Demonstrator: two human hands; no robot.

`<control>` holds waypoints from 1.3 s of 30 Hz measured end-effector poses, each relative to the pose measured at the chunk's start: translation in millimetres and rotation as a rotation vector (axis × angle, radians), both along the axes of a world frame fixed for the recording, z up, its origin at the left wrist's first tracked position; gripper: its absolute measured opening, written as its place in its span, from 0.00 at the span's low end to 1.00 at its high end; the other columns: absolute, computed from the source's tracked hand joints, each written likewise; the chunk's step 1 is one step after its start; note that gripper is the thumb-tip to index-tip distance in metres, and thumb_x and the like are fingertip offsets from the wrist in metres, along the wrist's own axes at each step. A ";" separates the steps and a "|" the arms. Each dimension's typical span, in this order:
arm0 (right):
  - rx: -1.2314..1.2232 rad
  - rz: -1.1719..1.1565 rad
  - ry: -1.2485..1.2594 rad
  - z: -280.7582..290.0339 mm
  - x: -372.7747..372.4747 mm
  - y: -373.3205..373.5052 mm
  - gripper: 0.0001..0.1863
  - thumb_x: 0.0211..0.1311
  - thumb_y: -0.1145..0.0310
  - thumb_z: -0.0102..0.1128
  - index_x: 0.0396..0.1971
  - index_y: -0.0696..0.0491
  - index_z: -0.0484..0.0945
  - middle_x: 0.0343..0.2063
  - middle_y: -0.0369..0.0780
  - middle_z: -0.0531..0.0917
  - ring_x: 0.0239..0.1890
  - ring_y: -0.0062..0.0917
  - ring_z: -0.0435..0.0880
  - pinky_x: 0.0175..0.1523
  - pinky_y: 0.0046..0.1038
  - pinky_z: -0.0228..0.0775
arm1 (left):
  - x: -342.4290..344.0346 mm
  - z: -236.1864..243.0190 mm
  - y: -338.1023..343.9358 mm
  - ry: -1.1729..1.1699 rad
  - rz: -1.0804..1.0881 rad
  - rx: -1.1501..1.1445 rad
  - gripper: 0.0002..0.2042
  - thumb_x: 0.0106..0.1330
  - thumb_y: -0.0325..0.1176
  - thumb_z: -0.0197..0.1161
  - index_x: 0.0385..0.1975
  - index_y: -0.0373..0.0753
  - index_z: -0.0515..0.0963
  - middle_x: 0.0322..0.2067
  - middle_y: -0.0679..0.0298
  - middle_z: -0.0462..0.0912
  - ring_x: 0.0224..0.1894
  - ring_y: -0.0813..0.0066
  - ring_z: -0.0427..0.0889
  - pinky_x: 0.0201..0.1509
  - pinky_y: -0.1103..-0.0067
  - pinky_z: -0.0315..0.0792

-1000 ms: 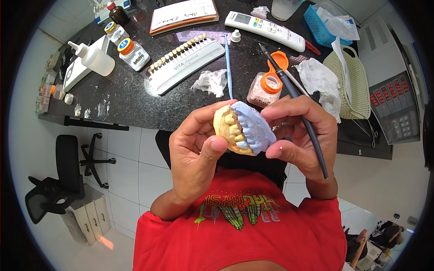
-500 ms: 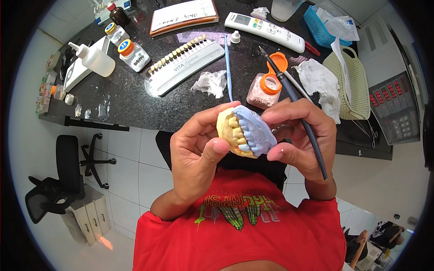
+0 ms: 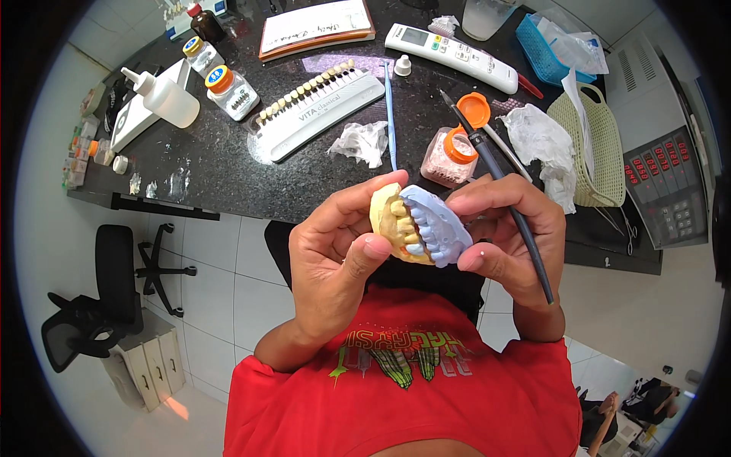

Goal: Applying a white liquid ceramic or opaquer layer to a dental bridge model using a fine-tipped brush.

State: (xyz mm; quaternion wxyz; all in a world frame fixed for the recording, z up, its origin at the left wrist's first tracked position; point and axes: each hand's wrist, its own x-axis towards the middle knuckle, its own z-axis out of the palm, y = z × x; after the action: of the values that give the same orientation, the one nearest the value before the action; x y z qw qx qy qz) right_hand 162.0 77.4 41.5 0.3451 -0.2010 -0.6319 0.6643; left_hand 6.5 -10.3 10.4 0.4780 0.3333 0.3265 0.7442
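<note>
My left hand (image 3: 324, 263) grips a yellow dental cast (image 3: 383, 221) between thumb and fingers, in front of my chest. A small pale blue tooth (image 3: 414, 249) shows at the cast's lower end. Against it, slightly tilted, sits a blue dental cast (image 3: 442, 232), pinched by the thumb and fingers of my right hand (image 3: 544, 236). The two rows of teeth face each other; whether they touch is hard to see. A dark-handled brush-like tool (image 3: 486, 158) also lies across my right hand, its thin tip pointing away over the counter.
On the black counter (image 3: 228, 179) stand an open jar of pink powder (image 3: 442, 164), a tooth shade guide (image 3: 327, 114), a blue stick tool (image 3: 391, 114), crumpled tissue (image 3: 362, 143), a remote control (image 3: 457, 59), a squeeze bottle (image 3: 171, 103) and a green basket (image 3: 582, 145). A control panel (image 3: 662, 183) stands at right.
The blue cast has turned a little away from the yellow one, showing more of its biting side. Both hands keep their holds. The view has shifted slightly.
</note>
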 end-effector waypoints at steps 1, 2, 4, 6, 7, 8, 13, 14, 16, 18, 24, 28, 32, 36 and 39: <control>-0.002 0.000 0.004 -0.3 -0.2 0.0 0.18 0.42 0.77 0.67 0.37 0.61 0.74 0.34 0.41 0.76 0.34 0.20 0.78 0.37 0.18 0.74 | -0.6 -0.4 0.1 0.007 -0.001 0.007 0.25 0.58 0.36 0.60 0.50 0.25 0.64 0.45 0.52 0.72 0.45 0.73 0.74 0.50 0.79 0.69; -0.005 0.000 0.008 -0.5 -0.3 -0.1 0.18 0.42 0.77 0.67 0.37 0.61 0.74 0.34 0.41 0.76 0.34 0.20 0.78 0.37 0.18 0.75 | -0.9 -0.6 0.2 0.013 -0.002 0.013 0.25 0.58 0.36 0.60 0.50 0.25 0.64 0.45 0.53 0.73 0.45 0.74 0.74 0.49 0.79 0.69; -0.009 -0.002 0.009 -0.3 -0.6 -0.4 0.18 0.42 0.77 0.67 0.37 0.61 0.74 0.34 0.41 0.77 0.34 0.20 0.78 0.37 0.18 0.75 | -0.6 -0.5 0.2 0.007 -0.004 0.009 0.25 0.58 0.36 0.60 0.49 0.25 0.64 0.45 0.53 0.73 0.45 0.74 0.74 0.49 0.79 0.69; -0.013 -0.003 0.011 -0.4 -0.8 -0.5 0.18 0.42 0.77 0.67 0.37 0.61 0.74 0.34 0.41 0.77 0.34 0.20 0.78 0.37 0.18 0.75 | -0.3 -0.7 0.2 0.001 -0.005 0.005 0.25 0.58 0.36 0.60 0.49 0.25 0.64 0.44 0.53 0.73 0.45 0.74 0.74 0.49 0.79 0.69; -0.011 -0.001 0.014 -0.7 -0.8 -0.3 0.18 0.42 0.77 0.67 0.37 0.61 0.74 0.34 0.41 0.77 0.34 0.20 0.78 0.37 0.18 0.75 | -0.4 -1.2 0.5 -0.001 -0.002 -0.001 0.24 0.58 0.36 0.60 0.49 0.25 0.64 0.44 0.53 0.73 0.45 0.74 0.74 0.50 0.79 0.69; -0.008 0.002 0.017 -0.8 -0.8 -0.1 0.19 0.42 0.77 0.67 0.37 0.61 0.74 0.34 0.41 0.77 0.34 0.20 0.78 0.37 0.18 0.75 | -0.3 -1.7 0.8 -0.004 0.000 -0.006 0.24 0.58 0.36 0.60 0.49 0.25 0.64 0.44 0.53 0.73 0.45 0.74 0.74 0.50 0.79 0.69; 0.001 0.000 0.009 0.0 -0.6 -0.3 0.19 0.41 0.77 0.68 0.37 0.61 0.75 0.34 0.41 0.77 0.34 0.20 0.78 0.36 0.18 0.75 | -0.7 -2.6 1.1 0.004 0.002 -0.008 0.24 0.58 0.37 0.60 0.48 0.25 0.64 0.43 0.53 0.74 0.45 0.74 0.74 0.50 0.79 0.69; -0.002 -0.002 0.007 0.0 -0.5 -0.3 0.19 0.41 0.77 0.68 0.37 0.61 0.75 0.34 0.41 0.77 0.34 0.20 0.78 0.36 0.18 0.75 | -1.1 -2.9 1.1 0.006 -0.013 -0.009 0.24 0.58 0.37 0.60 0.48 0.25 0.65 0.43 0.53 0.73 0.45 0.74 0.74 0.50 0.80 0.69; 0.004 -0.001 0.006 -0.1 -0.2 -0.3 0.19 0.41 0.77 0.68 0.37 0.61 0.75 0.34 0.41 0.77 0.34 0.20 0.78 0.36 0.18 0.75 | -1.1 -3.0 1.0 0.007 -0.015 -0.015 0.24 0.58 0.37 0.60 0.48 0.25 0.65 0.43 0.53 0.74 0.45 0.74 0.74 0.50 0.80 0.69; 0.011 -0.001 0.005 -0.1 0.0 -0.4 0.19 0.41 0.77 0.68 0.37 0.61 0.75 0.34 0.41 0.77 0.34 0.20 0.78 0.36 0.18 0.75 | -1.4 -2.8 0.7 0.008 -0.016 -0.020 0.25 0.58 0.37 0.60 0.48 0.25 0.65 0.43 0.53 0.74 0.45 0.74 0.74 0.50 0.80 0.69; -0.006 0.003 0.007 -0.7 0.2 -1.1 0.19 0.41 0.77 0.68 0.37 0.61 0.75 0.34 0.41 0.77 0.34 0.20 0.78 0.36 0.18 0.75 | 0.0 -4.0 0.9 -0.005 -0.002 -0.012 0.24 0.57 0.37 0.60 0.48 0.25 0.65 0.46 0.53 0.72 0.46 0.73 0.74 0.50 0.80 0.69; -0.005 0.006 0.017 -1.2 0.3 -0.8 0.20 0.41 0.77 0.68 0.37 0.61 0.74 0.34 0.41 0.77 0.34 0.20 0.78 0.37 0.18 0.75 | -0.7 -5.0 1.5 -0.005 -0.016 -0.015 0.25 0.57 0.38 0.61 0.47 0.25 0.65 0.46 0.52 0.72 0.46 0.73 0.74 0.50 0.79 0.68; -0.004 -0.001 0.019 -2.3 1.0 -0.7 0.20 0.41 0.77 0.68 0.38 0.61 0.74 0.34 0.41 0.77 0.34 0.20 0.78 0.37 0.18 0.75 | -0.4 -3.6 1.1 0.009 -0.032 -0.025 0.25 0.57 0.39 0.61 0.47 0.25 0.65 0.45 0.52 0.73 0.46 0.73 0.74 0.50 0.79 0.69; -0.005 0.001 0.022 -2.4 0.5 -0.4 0.20 0.41 0.77 0.68 0.38 0.61 0.74 0.34 0.41 0.77 0.34 0.20 0.78 0.37 0.18 0.75 | -0.6 -3.8 1.4 0.011 -0.036 -0.024 0.25 0.57 0.39 0.61 0.47 0.25 0.65 0.45 0.53 0.73 0.46 0.74 0.74 0.50 0.79 0.69; 0.001 0.001 0.029 -2.4 0.1 -0.9 0.20 0.41 0.77 0.68 0.38 0.61 0.74 0.34 0.41 0.77 0.34 0.20 0.78 0.37 0.18 0.75 | -0.3 -2.2 1.1 0.010 -0.035 -0.029 0.26 0.57 0.40 0.61 0.47 0.25 0.65 0.45 0.53 0.73 0.46 0.73 0.74 0.50 0.79 0.69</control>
State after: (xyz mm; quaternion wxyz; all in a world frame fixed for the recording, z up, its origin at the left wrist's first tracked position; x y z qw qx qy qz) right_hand 162.1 76.5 39.1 0.3539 -0.1909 -0.6271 0.6671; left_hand 6.2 -9.2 8.2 0.4943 0.3355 0.3337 0.7292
